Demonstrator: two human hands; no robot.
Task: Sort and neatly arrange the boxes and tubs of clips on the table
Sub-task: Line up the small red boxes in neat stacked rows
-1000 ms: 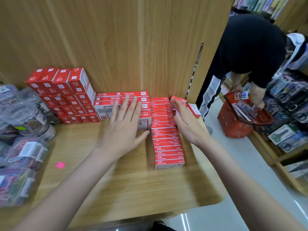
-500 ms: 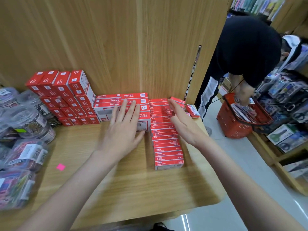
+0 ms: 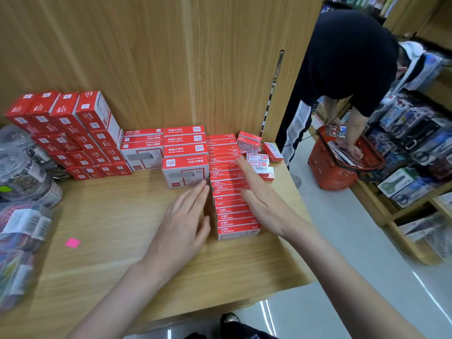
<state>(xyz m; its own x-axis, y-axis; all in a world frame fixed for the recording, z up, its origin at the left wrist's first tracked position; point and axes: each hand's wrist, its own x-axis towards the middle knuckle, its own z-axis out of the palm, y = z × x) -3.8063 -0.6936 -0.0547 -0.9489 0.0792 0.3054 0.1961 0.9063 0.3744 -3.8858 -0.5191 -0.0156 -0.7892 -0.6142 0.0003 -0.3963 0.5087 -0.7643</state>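
Both hands have dropped closer to the near end of the long column of small red boxes (image 3: 230, 187) since a second ago — the left hand (image 3: 182, 222) has slid right, off the larger boxes and down beside the column, and the right hand (image 3: 263, 199) has come down along its other side. Left fingers lie straight and together, their tips at the column's left flank by the front large red-and-white box (image 3: 185, 171); the thumb edge touches the near boxes. Right fingers are straight too, laid along the column's right side with the fingertips up near the loose small boxes (image 3: 259, 155) scattered at the table's far right corner. Neither hand grips anything.

That column runs from the back wall toward the front edge of the wooden table (image 3: 117, 243), right of centre. More large red-and-white boxes (image 3: 163, 143) stand against the back wall just left of it, and a tall stepped stack of red boxes (image 3: 68, 133) fills the far left part. Clear tubs of clips (image 3: 22, 192) crowd the left edge; a pink sticker (image 3: 72, 242) lies on the bare wood near them.

Beyond the right edge, another person in a black top (image 3: 349, 57) bends over a red shopping basket (image 3: 342, 162) on the floor.
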